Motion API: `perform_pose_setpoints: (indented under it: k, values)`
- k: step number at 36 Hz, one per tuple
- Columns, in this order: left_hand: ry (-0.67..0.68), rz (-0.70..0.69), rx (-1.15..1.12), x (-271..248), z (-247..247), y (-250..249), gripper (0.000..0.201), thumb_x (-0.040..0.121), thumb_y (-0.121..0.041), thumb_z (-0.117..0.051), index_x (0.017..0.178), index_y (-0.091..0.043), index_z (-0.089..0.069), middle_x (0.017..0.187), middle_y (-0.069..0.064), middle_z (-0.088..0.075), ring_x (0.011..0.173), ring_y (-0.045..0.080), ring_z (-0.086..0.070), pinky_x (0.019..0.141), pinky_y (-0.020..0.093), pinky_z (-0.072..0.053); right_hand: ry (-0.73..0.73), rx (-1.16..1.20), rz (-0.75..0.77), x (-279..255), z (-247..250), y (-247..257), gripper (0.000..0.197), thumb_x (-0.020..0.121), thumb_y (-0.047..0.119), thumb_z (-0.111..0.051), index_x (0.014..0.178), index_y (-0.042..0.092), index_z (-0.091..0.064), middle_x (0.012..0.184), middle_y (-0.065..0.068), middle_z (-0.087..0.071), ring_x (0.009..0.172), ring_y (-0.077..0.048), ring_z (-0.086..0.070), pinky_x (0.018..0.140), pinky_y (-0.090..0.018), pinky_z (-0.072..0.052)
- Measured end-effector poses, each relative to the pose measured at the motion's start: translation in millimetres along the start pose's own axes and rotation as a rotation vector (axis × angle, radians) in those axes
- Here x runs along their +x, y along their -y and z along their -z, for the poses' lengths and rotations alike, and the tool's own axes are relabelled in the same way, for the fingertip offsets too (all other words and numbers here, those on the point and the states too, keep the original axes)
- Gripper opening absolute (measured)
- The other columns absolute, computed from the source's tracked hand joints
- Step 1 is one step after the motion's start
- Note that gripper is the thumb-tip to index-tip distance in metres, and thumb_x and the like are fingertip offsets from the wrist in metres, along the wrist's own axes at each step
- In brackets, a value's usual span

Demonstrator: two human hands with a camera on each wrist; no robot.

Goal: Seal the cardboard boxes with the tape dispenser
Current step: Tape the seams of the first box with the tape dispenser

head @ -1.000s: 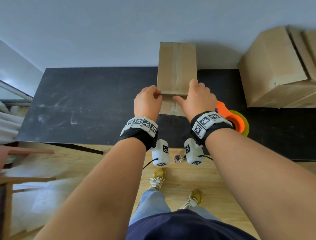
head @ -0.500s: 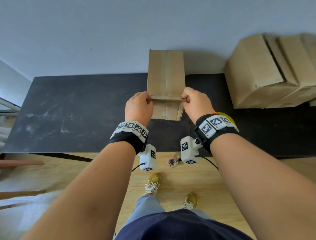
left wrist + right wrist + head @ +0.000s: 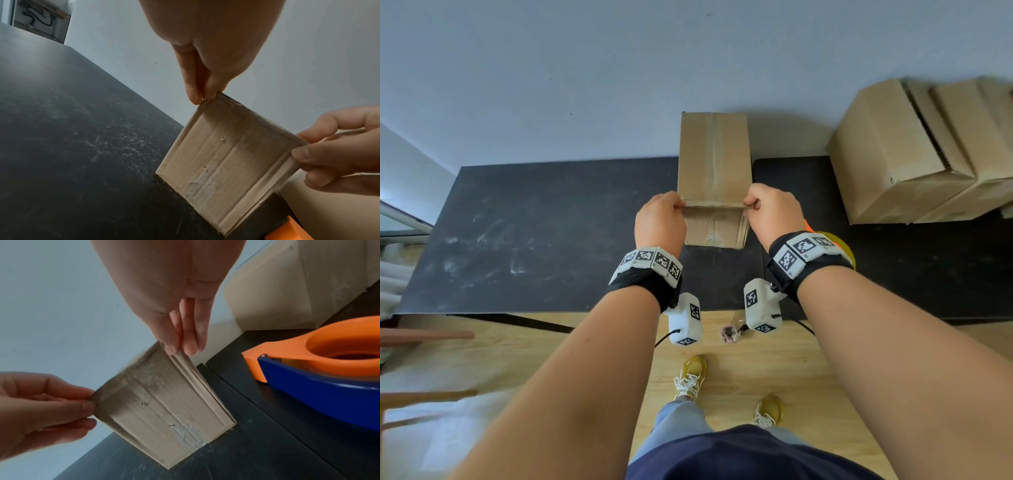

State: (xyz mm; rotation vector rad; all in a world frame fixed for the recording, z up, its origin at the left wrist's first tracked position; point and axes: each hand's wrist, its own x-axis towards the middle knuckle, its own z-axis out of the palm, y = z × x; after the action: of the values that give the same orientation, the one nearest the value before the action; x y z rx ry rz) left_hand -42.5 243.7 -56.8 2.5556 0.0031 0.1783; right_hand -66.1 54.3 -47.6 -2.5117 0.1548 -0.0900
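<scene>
A narrow brown cardboard box (image 3: 714,161) stands on the black table (image 3: 534,233), with clear tape running along its top seam. My left hand (image 3: 661,219) pinches the near left top corner of the box (image 3: 226,159). My right hand (image 3: 774,212) pinches the near right top corner of the box (image 3: 164,405). The orange and blue tape dispenser (image 3: 320,363) lies flat on the table just right of the box; in the head view only an edge of the dispenser (image 3: 835,240) shows behind my right wrist.
Two larger cardboard boxes (image 3: 914,150) stand side by side at the back right of the table, against the grey wall. A wooden chair part (image 3: 424,334) shows at the far left. Wooden floor lies below the table's front edge.
Both hands have slid apart from the middle of the box's near top edge to its two corners, where they now pinch it. The head view has shifted slightly.
</scene>
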Motion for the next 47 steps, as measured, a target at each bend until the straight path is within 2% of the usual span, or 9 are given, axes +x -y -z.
perform_pose_setpoints:
  k: [6, 11, 16, 20, 31, 36, 39, 43, 47]
  values:
    - [-0.026, 0.028, 0.099, 3, -1, -13, 0.022, 0.084, -0.006, -0.042, 0.092, -0.012, -0.062, 0.113, 0.000, -0.055, 0.101, 0.022, -0.050, 0.069, 0.033, -0.043, 0.086, 0.165, -0.103, -7, 9, -5, 0.031, 0.089, 0.002, -0.053, 0.101, 0.021, -0.074, 0.094, 0.001, -0.073, 0.092, -0.021, -0.069, 0.087, -0.031, -0.053]
    - [-0.011, -0.099, 0.173, 17, -14, -45, 0.030, 0.083, -0.003, -0.042, 0.108, -0.005, -0.058, 0.130, 0.008, -0.049, 0.118, 0.027, -0.042, 0.098, 0.035, -0.035, -0.025, 0.246, -0.226, -16, 26, -16, 0.042, 0.091, -0.001, -0.049, 0.103, 0.028, -0.077, 0.112, 0.002, -0.073, 0.106, -0.017, -0.065, 0.095, -0.029, -0.050]
    - [0.297, -0.176, 0.243, 20, -28, -87, 0.059, 0.096, -0.047, -0.037, 0.144, -0.013, -0.036, 0.154, 0.005, -0.028, 0.143, 0.023, -0.021, 0.117, 0.042, -0.016, -0.089, 0.232, -0.339, -21, 43, -32, 0.042, 0.093, -0.002, -0.044, 0.112, 0.022, -0.074, 0.120, -0.002, -0.069, 0.110, -0.020, -0.063, 0.097, -0.034, -0.049]
    - [0.374, -0.180, 0.335, 13, -34, -94, 0.059, 0.090, -0.037, -0.047, 0.143, -0.013, -0.034, 0.154, 0.005, -0.025, 0.143, 0.025, -0.019, 0.115, 0.047, -0.016, -0.067, 0.232, -0.390, -27, 51, -44, 0.041, 0.094, 0.000, -0.043, 0.114, 0.021, -0.073, 0.121, -0.002, -0.068, 0.114, -0.020, -0.061, 0.101, -0.036, -0.048]
    - [-0.012, -0.081, 0.397, -8, -31, -81, 0.027, 0.073, -0.002, -0.042, 0.098, -0.006, -0.051, 0.098, 0.014, -0.056, 0.098, 0.032, -0.050, 0.098, 0.043, -0.035, 0.015, 0.169, -0.443, -50, 41, -52, 0.035, 0.093, 0.000, -0.045, 0.105, 0.014, -0.075, 0.121, -0.010, -0.066, 0.113, -0.032, -0.058, 0.097, -0.037, -0.044]
    - [0.267, -0.157, 0.363, 4, -38, -92, 0.059, 0.087, -0.010, -0.044, 0.145, -0.010, -0.028, 0.155, 0.015, -0.020, 0.144, 0.032, -0.014, 0.117, 0.045, -0.013, 0.131, 0.013, -0.463, -48, 40, -51, 0.030, 0.099, 0.006, -0.039, 0.097, 0.008, -0.069, 0.110, -0.016, -0.064, 0.105, -0.032, -0.060, 0.088, -0.034, -0.044]
    - [0.284, -0.212, 0.362, 8, -50, -84, 0.061, 0.089, -0.016, -0.050, 0.145, -0.010, -0.027, 0.152, 0.009, -0.026, 0.140, 0.027, -0.021, 0.114, 0.044, -0.021, 0.142, -0.027, -0.507, -46, 36, -61, 0.035, 0.101, 0.011, -0.035, 0.070, 0.019, -0.048, 0.097, -0.011, -0.054, 0.093, -0.028, -0.056, 0.090, -0.035, -0.044]
    - [0.124, -0.225, 0.370, -8, -57, -79, 0.040, 0.097, -0.029, -0.042, 0.132, -0.009, -0.045, 0.134, 0.008, -0.046, 0.127, 0.027, -0.038, 0.107, 0.045, -0.029, 0.165, -0.085, -0.582, -50, 29, -78, 0.029, 0.099, 0.010, -0.041, 0.112, 0.007, -0.067, 0.112, -0.014, -0.066, 0.105, -0.031, -0.062, 0.092, -0.036, -0.047]
    - [-0.042, -0.204, 0.429, -29, -65, -79, 0.037, 0.096, -0.035, -0.041, 0.112, -0.007, -0.059, 0.110, 0.009, -0.055, 0.103, 0.032, -0.050, 0.094, 0.050, -0.038, 0.241, -0.057, -0.615, -54, 15, -90, 0.029, 0.098, 0.024, -0.055, 0.122, 0.008, -0.062, 0.114, -0.012, -0.065, 0.105, -0.030, -0.062, 0.090, -0.037, -0.048]
